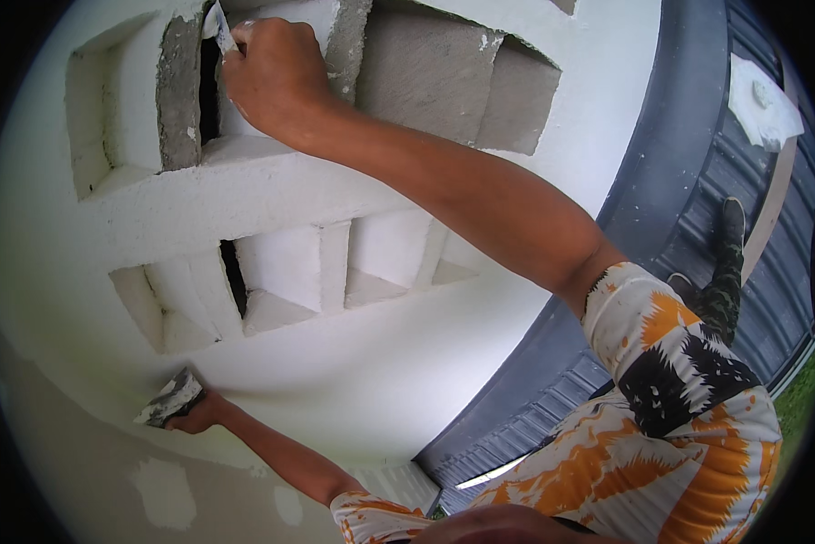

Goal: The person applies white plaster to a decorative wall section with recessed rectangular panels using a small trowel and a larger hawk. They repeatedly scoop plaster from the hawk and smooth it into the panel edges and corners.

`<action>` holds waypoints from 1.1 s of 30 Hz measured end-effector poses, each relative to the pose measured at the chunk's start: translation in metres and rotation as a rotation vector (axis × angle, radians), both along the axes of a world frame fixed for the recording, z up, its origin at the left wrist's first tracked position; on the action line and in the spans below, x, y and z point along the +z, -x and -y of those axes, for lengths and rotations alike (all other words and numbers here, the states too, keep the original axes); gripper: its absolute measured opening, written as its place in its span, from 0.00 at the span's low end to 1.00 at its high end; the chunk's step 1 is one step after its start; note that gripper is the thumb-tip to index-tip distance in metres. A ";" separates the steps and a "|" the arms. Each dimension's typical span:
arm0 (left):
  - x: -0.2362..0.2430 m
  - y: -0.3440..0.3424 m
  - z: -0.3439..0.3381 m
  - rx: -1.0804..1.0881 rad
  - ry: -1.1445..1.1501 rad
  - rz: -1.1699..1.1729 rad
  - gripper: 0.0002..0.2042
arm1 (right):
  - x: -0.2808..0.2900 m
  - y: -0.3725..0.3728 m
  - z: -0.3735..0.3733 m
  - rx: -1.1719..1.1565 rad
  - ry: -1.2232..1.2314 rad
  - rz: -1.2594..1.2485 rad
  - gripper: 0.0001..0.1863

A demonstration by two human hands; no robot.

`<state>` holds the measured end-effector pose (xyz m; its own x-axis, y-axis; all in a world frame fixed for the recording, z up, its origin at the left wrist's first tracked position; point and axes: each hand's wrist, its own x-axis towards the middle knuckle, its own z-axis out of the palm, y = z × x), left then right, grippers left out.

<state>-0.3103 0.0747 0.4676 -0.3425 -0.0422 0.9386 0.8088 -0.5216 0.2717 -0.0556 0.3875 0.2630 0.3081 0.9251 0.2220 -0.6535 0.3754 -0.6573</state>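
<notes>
My right hand (pixel 274 77) is closed around a small white-smeared putty knife (pixel 219 27), held at the upper row of recessed openings in the wall (pixel 131 222), beside a rough grey cement strip (pixel 177 100) and a narrow dark slot. My left hand (pixel 194 412), lower down near the curved white wall, grips a broad blade (pixel 171 397) coated with dark and white material. A second row of white recesses (pixel 280 267) lies between my hands, with another dark slot at its left part.
Dark ribbed metal roofing (pixel 707 181) runs along the right, where my feet and camouflage trousers show beside a long plank (pixel 770 195) and a white sheet (pixel 761 100) with material on it. A greyish patched surface (pixel 90 435) is at the lower left. Grass (pixel 797 394) shows at the far right.
</notes>
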 end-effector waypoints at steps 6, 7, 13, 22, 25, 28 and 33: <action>-0.004 -0.011 -0.003 -0.013 -0.021 0.010 0.28 | -0.002 -0.014 0.030 0.096 -0.129 0.350 0.09; -0.003 -0.015 -0.001 -0.009 -0.028 0.012 0.28 | -0.007 -0.015 0.033 0.092 -0.099 0.336 0.09; 0.001 0.006 0.005 0.037 -0.011 -0.086 0.29 | -0.007 -0.025 0.009 -0.015 -0.060 0.261 0.09; 0.004 -0.002 0.007 0.067 -0.041 -0.109 0.27 | -0.008 -0.017 0.022 -0.042 -0.054 0.293 0.10; 0.006 0.005 0.007 0.042 -0.042 -0.106 0.27 | 0.000 -0.021 0.008 -0.077 -0.085 0.259 0.10; 0.007 0.010 0.009 0.103 -0.048 -0.139 0.28 | 0.011 -0.023 0.011 -0.034 -0.126 0.273 0.11; 0.006 0.016 0.010 0.070 -0.037 -0.152 0.28 | -0.005 -0.033 0.041 0.166 -0.142 0.380 0.12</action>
<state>-0.3264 0.0645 0.4738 -0.1920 -0.0967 0.9766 0.8736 -0.4703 0.1252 -0.0231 0.3465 0.2584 0.0298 0.9072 0.4197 -0.4338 0.3900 -0.8122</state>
